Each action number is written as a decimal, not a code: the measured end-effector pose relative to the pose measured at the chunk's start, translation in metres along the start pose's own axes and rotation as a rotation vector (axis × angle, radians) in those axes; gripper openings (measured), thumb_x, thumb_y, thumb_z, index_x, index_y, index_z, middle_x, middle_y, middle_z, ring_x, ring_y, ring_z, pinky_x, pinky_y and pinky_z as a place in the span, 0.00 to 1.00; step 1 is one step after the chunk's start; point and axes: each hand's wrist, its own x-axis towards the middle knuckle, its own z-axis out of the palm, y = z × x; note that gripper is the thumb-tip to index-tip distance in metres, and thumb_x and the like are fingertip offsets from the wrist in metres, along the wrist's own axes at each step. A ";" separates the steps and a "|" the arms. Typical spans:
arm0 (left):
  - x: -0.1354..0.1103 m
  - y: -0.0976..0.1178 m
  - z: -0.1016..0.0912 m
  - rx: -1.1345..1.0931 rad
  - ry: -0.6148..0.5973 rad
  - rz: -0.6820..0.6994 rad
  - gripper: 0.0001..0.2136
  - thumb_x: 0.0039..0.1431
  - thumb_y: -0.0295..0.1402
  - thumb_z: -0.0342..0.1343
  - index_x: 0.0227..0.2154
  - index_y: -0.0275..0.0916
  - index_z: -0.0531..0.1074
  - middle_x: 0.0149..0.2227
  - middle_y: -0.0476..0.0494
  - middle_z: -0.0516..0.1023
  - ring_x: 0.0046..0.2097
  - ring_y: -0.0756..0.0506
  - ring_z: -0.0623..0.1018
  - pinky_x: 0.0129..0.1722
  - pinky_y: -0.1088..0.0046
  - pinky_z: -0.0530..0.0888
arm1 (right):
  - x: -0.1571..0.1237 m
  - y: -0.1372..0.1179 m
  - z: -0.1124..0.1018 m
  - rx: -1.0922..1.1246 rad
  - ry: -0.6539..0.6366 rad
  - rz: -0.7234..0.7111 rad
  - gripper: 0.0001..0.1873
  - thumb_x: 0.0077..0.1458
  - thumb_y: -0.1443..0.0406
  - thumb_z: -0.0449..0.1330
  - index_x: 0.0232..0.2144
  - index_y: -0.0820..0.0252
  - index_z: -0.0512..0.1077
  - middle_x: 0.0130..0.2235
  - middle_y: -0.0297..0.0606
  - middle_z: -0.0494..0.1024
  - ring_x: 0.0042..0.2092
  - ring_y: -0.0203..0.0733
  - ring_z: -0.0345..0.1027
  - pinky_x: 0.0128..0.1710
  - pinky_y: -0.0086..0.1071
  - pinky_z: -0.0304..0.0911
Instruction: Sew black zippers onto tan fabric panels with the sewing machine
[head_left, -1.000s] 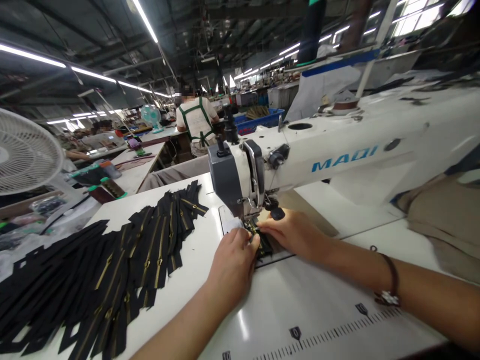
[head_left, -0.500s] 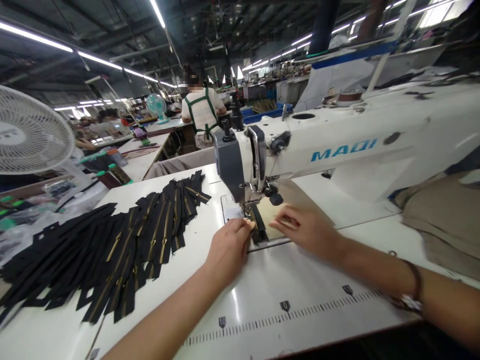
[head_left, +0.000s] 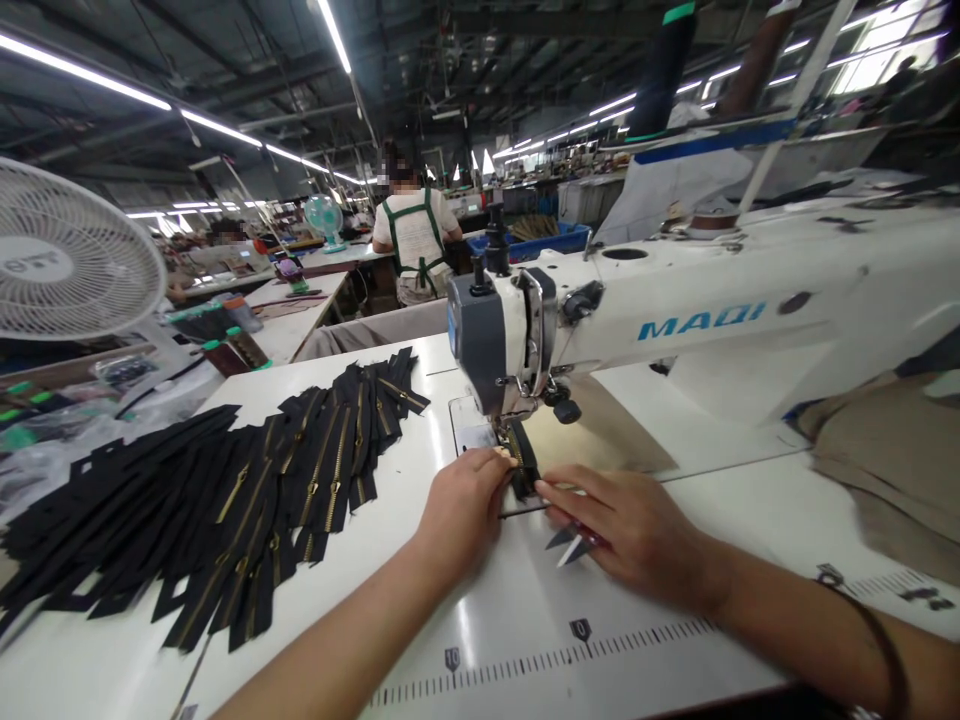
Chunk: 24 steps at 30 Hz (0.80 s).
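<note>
A white MAQI sewing machine [head_left: 697, 310] stands on the white table [head_left: 525, 620]. Under its needle lies a short black zipper piece [head_left: 523, 462]. My left hand [head_left: 465, 505] is closed, pinching the near left edge of that piece. My right hand [head_left: 630, 530] rests on the table just right of it, fingers curled around small thread snips [head_left: 571, 546] whose blades point left. A tan fabric panel [head_left: 600, 435] lies on the bed behind my right hand.
A long spread of black zippers with gold teeth [head_left: 225, 500] covers the table's left side. A white fan [head_left: 67, 260] stands at far left. Tan fabric [head_left: 885, 450] is heaped at right. A person in a green-strapped apron [head_left: 416, 240] works at a table behind.
My right hand has pulled back from the needle toward the table's front and now holds snips. My left hand has stayed at the zipper piece. The view has shifted slightly.
</note>
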 end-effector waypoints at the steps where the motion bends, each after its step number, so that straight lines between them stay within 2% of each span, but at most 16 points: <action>1: 0.000 0.000 0.000 0.002 -0.001 -0.004 0.09 0.62 0.23 0.49 0.41 0.36 0.72 0.40 0.40 0.78 0.41 0.44 0.77 0.42 0.65 0.76 | 0.000 0.000 0.000 0.011 -0.006 0.002 0.15 0.61 0.69 0.48 0.45 0.69 0.71 0.45 0.50 0.76 0.37 0.47 0.74 0.26 0.38 0.69; 5: 0.002 0.000 -0.002 0.004 -0.017 -0.014 0.09 0.61 0.23 0.49 0.40 0.35 0.72 0.39 0.40 0.78 0.40 0.44 0.77 0.41 0.64 0.76 | 0.002 -0.001 0.003 0.147 -0.138 0.055 0.18 0.61 0.68 0.48 0.50 0.70 0.69 0.51 0.52 0.72 0.45 0.48 0.72 0.38 0.39 0.72; 8: 0.001 0.000 -0.002 0.009 -0.012 0.038 0.09 0.61 0.23 0.49 0.40 0.35 0.72 0.40 0.40 0.78 0.42 0.43 0.78 0.43 0.64 0.76 | 0.004 -0.003 0.003 0.202 -0.221 0.117 0.20 0.59 0.68 0.48 0.51 0.69 0.69 0.52 0.52 0.71 0.43 0.49 0.74 0.38 0.41 0.73; 14: -0.005 0.006 -0.001 0.228 -0.011 0.213 0.10 0.63 0.25 0.46 0.42 0.30 0.71 0.40 0.35 0.78 0.44 0.40 0.78 0.44 0.61 0.77 | 0.003 -0.006 0.002 0.260 -0.225 0.132 0.18 0.57 0.69 0.48 0.46 0.68 0.72 0.46 0.51 0.76 0.37 0.49 0.75 0.34 0.40 0.73; 20: -0.004 0.011 -0.001 0.285 -0.043 0.221 0.08 0.62 0.24 0.46 0.37 0.29 0.71 0.35 0.35 0.77 0.38 0.40 0.78 0.38 0.61 0.78 | 0.003 -0.005 0.003 0.291 -0.226 0.140 0.16 0.56 0.70 0.47 0.42 0.67 0.72 0.43 0.50 0.77 0.38 0.47 0.74 0.37 0.39 0.72; 24: -0.001 0.014 -0.003 0.292 -0.101 0.206 0.09 0.63 0.24 0.45 0.36 0.32 0.70 0.33 0.38 0.76 0.37 0.41 0.77 0.37 0.62 0.78 | 0.002 -0.005 0.002 0.280 -0.242 0.140 0.17 0.57 0.69 0.46 0.43 0.67 0.72 0.43 0.51 0.76 0.37 0.47 0.74 0.36 0.37 0.71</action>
